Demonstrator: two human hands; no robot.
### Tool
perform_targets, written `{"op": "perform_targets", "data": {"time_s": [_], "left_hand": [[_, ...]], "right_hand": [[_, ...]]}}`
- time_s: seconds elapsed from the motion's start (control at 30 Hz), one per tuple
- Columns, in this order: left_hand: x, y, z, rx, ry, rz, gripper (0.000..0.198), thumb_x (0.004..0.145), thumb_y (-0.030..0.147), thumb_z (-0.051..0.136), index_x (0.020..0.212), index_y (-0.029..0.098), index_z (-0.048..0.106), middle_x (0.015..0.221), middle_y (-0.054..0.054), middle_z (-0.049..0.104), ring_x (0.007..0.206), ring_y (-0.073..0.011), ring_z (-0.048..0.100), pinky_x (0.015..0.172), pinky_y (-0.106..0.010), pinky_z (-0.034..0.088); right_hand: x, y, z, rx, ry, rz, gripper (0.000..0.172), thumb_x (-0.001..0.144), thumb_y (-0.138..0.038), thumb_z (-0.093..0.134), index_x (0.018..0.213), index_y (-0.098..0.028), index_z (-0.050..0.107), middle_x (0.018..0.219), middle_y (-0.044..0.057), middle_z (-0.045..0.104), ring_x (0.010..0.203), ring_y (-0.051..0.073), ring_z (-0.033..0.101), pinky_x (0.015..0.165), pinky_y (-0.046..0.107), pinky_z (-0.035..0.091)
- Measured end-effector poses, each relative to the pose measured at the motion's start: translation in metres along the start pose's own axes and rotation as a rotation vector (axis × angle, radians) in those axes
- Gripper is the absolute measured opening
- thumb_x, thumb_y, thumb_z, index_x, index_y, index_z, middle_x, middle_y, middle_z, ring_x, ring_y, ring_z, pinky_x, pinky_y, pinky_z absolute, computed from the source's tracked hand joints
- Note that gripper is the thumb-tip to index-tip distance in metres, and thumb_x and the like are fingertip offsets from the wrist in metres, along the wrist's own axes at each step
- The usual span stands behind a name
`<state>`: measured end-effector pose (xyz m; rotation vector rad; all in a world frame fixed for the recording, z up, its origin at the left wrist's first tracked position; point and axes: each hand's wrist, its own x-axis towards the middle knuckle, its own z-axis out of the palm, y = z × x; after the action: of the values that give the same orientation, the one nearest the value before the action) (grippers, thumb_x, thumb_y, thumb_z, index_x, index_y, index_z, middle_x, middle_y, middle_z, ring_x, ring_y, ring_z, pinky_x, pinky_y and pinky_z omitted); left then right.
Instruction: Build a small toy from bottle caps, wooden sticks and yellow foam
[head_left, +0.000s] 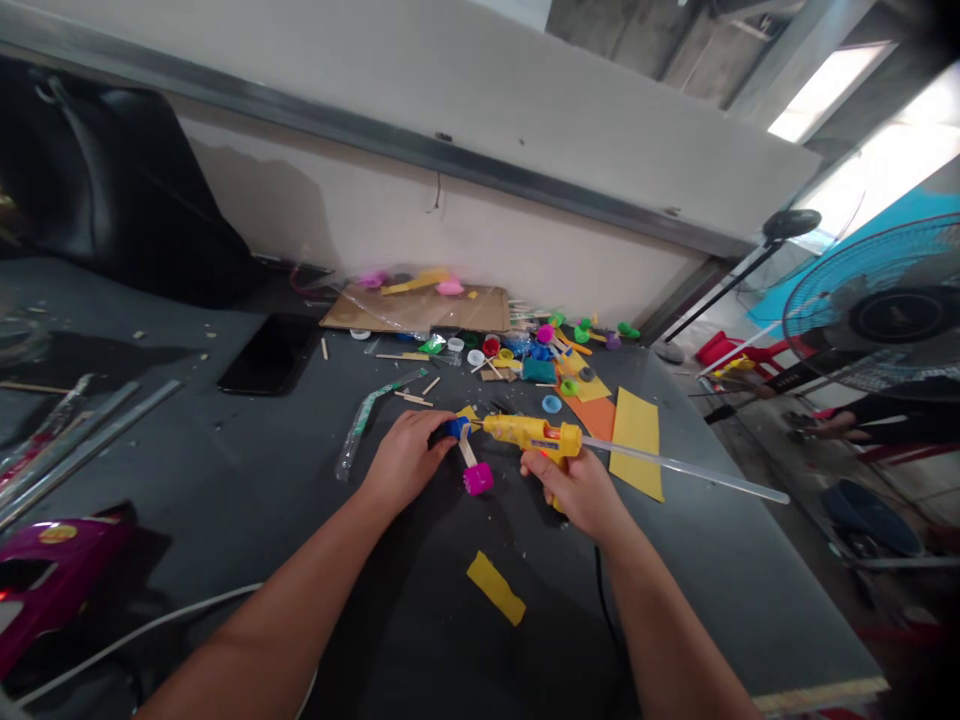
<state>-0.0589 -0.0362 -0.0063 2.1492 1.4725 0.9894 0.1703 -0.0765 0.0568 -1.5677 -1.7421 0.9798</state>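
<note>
My right hand is wrapped round the handle of a yellow hot glue gun, with a long clear glue stick poking out of its back. The nozzle points left and meets, or almost meets, a small blue piece. Pinched between the fingers of my left hand, that blue piece is joined to a wooden stick with a magenta cap-like piece at its lower end. A bit of yellow material shows behind the blue piece. Part of the blue piece is hidden by my fingers.
A yellow strip lies in front. Yellow sheet and orange sheet lie to the right. Bottle caps and sticks are scattered behind. A black phone, clear rods and a purple device are leftward. A fan stands beyond.
</note>
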Motion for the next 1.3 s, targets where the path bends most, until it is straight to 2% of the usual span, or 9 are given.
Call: {"op": "perform_targets", "data": {"time_s": [0.17,0.43,0.57,0.8,0.93,1.03,1.1,1.2,1.3], "left_hand": [[0.001,-0.001,0.002,0.012,0.011,0.002,0.026,0.08,0.024,0.061,0.106,0.025,0.061,0.103,-0.003,0.068,0.098,-0.0208,0.058,0.089,-0.038,0.045],[0.001,-0.002,0.004,0.011,0.018,-0.005,0.026,0.081,0.025,0.061,0.107,0.024,0.061,0.104,-0.002,0.068,0.098,-0.0206,0.057,0.09,-0.037,0.045],[0.0,-0.002,0.003,0.021,0.014,-0.008,0.027,0.081,0.025,0.06,0.108,0.024,0.06,0.105,-0.003,0.067,0.1,-0.0216,0.057,0.09,-0.038,0.045],[0.002,0.003,-0.002,0.023,0.003,-0.025,0.026,0.082,0.025,0.057,0.107,0.025,0.061,0.106,-0.003,0.067,0.1,-0.023,0.058,0.089,-0.04,0.046],[0.003,0.0,-0.001,0.03,0.002,-0.012,0.025,0.081,0.025,0.057,0.106,0.025,0.061,0.106,-0.004,0.067,0.099,-0.024,0.058,0.089,-0.04,0.046],[0.004,-0.005,0.002,0.043,0.014,-0.003,0.026,0.083,0.027,0.055,0.107,0.025,0.062,0.108,-0.004,0.067,0.102,-0.0252,0.057,0.091,-0.041,0.044],[0.005,-0.006,0.003,0.046,0.01,-0.001,0.026,0.083,0.029,0.054,0.108,0.025,0.062,0.109,-0.005,0.067,0.102,-0.0256,0.057,0.092,-0.042,0.044],[0.004,-0.005,0.002,0.054,-0.003,-0.011,0.026,0.084,0.029,0.053,0.108,0.024,0.061,0.109,-0.005,0.067,0.102,-0.0257,0.057,0.091,-0.042,0.044],[0.003,0.0,0.0,0.065,-0.003,-0.012,0.026,0.083,0.027,0.054,0.107,0.024,0.061,0.108,-0.004,0.067,0.101,-0.0249,0.057,0.091,-0.04,0.045]], "right_hand": [[-0.001,-0.005,0.003,0.369,-0.068,0.102,0.04,0.08,-0.053,0.055,0.088,-0.014,0.064,0.084,0.008,0.066,0.048,0.008,0.046,0.043,0.022,0.042],[-0.004,-0.018,-0.011,1.041,-0.176,0.189,0.028,0.079,-0.04,0.047,0.093,-0.019,0.057,0.078,0.006,0.059,0.054,0.011,0.038,0.039,0.019,0.033],[-0.004,-0.022,-0.024,1.084,-0.204,0.175,0.026,0.074,-0.036,0.043,0.091,-0.021,0.056,0.089,0.008,0.057,0.06,0.012,0.04,0.037,0.017,0.03],[-0.02,-0.037,-0.076,0.886,0.025,-0.01,0.029,0.079,-0.046,0.047,0.099,-0.027,0.057,0.097,0.006,0.053,0.068,0.013,0.048,0.046,0.021,0.044],[-0.023,-0.002,-0.111,0.758,0.239,-0.023,0.032,0.08,-0.05,0.053,0.102,-0.029,0.058,0.092,0.004,0.056,0.075,0.015,0.055,0.062,0.028,0.052],[-0.023,0.049,-0.126,0.747,0.388,0.166,0.021,0.075,-0.038,0.06,0.089,-0.022,0.062,0.079,0.003,0.06,0.065,0.014,0.057,0.062,0.03,0.053],[-0.024,0.082,-0.128,0.77,0.5,0.312,0.014,0.069,-0.027,0.064,0.08,-0.019,0.062,0.072,0.002,0.061,0.059,0.013,0.058,0.059,0.028,0.053],[-0.027,0.116,-0.124,0.718,0.563,0.364,0.014,0.062,-0.02,0.065,0.076,-0.017,0.063,0.068,0.004,0.063,0.058,0.015,0.06,0.06,0.03,0.053],[-0.029,0.132,-0.124,0.349,0.655,0.441,0.013,0.067,-0.029,0.062,0.065,-0.017,0.06,0.058,0.005,0.061,0.055,0.019,0.06,0.056,0.033,0.051]]}}
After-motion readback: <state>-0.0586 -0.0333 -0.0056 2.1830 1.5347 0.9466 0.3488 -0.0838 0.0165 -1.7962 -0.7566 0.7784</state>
